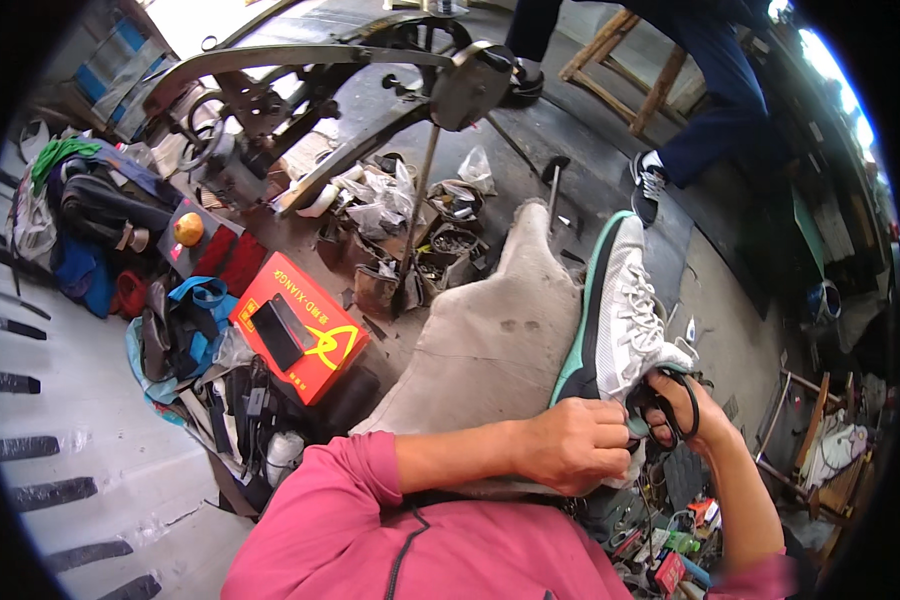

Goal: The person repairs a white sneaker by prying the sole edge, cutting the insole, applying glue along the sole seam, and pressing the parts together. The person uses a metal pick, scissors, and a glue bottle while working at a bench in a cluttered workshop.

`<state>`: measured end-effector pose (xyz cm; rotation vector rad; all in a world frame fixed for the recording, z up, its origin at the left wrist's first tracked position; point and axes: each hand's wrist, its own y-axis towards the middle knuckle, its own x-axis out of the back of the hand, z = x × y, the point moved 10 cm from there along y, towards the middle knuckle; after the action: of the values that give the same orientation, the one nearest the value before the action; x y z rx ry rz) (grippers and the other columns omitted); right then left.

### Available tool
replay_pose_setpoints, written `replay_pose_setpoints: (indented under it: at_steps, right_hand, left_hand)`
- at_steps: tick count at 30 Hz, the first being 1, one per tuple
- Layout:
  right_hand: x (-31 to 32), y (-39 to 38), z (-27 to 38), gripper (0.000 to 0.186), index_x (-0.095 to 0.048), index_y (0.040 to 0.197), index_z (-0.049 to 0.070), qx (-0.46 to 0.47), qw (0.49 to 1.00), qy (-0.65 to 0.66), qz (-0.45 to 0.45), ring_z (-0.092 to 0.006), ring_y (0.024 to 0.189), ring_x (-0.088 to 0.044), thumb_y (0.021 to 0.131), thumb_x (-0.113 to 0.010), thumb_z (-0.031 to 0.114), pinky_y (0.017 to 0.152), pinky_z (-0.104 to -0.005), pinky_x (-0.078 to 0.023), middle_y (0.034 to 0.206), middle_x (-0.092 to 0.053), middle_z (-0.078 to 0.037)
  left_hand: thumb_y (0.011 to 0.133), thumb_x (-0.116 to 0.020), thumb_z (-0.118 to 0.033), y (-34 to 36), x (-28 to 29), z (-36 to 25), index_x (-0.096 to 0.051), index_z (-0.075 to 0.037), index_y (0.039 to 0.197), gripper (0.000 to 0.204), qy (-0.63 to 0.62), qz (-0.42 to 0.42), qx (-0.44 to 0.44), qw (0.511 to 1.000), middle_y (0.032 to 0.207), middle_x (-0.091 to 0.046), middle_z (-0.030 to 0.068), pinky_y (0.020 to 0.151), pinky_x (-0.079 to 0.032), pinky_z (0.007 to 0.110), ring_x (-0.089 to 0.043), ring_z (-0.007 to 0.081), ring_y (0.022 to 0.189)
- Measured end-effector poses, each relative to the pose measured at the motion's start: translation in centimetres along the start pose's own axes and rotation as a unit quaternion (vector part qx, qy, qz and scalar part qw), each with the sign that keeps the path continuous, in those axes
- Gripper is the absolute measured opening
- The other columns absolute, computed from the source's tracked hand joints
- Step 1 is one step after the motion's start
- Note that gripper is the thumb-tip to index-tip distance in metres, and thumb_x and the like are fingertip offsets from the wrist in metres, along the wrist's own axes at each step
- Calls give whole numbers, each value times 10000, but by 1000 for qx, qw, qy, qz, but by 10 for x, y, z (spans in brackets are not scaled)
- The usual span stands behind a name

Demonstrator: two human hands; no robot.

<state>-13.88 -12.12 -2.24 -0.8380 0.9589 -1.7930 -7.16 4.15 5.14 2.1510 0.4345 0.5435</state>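
A white mesh sneaker [620, 310] with a teal-and-black sole lies across my lap, over a worn grey apron [475, 350], toe pointing away from me. My left hand [577, 445] is closed at the sneaker's heel, pinching something I cannot make out. My right hand [705, 420] grips black-handled scissors [692, 405] beside the heel opening. The scissor blades are hidden behind my fingers and the shoe.
An iron machine [470, 85] stands ahead, above tins [375, 285] of small parts. A person's legs [720, 120] are near a wooden stool [620, 60]. At left are a red box [335, 380], phone [280, 335] and bags [95, 250]. Tools [670, 570] lie lower right.
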Motion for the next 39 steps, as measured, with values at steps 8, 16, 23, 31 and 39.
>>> replay_pose_setpoints:
  at_steps: [8,16,23,31,39]
  right_hand:
    - [-3,16,-2,257,-548,971,142,10,999,45,22,-88,473,-407,1090,-536,370,424,-269,-314,648,-457,39]
    - [0,13,4,302,-564,902,136,30,998,-47,-3,-82,427,-375,1103,-532,358,399,-279,-274,586,-432,35]
    - [2,10,-2,254,-610,1133,112,58,998,-5,23,-95,449,-419,1092,-583,362,403,-280,-307,631,-471,25]
    - [6,1,-16,578,-606,966,28,39,997,8,73,-122,455,-482,1057,-538,594,418,-289,-401,613,-488,0]
    - [5,31,1,678,-605,877,61,71,995,-44,57,-130,447,-502,978,-568,731,423,-309,-397,648,-536,-14]
  left_hand:
    - [833,-777,-162,7,-2,-5,-562,-92,831,225,12,16,-15,1000,769,-460,49,833,-555,423,-546,258,713]
    - [838,-777,-169,8,2,-6,-566,-85,852,228,24,14,-11,1000,766,-454,51,751,-522,408,-537,256,704]
    - [797,-780,-146,10,7,-3,-593,-77,869,213,20,13,-7,1000,761,-466,57,626,-442,398,-516,265,682]
    - [732,-803,-78,14,11,-1,-656,-40,842,188,1,3,10,1000,676,-408,45,605,-475,382,-471,255,588]
    - [848,-740,-55,19,0,-3,-684,-15,871,72,5,29,10,1000,657,-474,35,713,-573,434,-465,212,562]
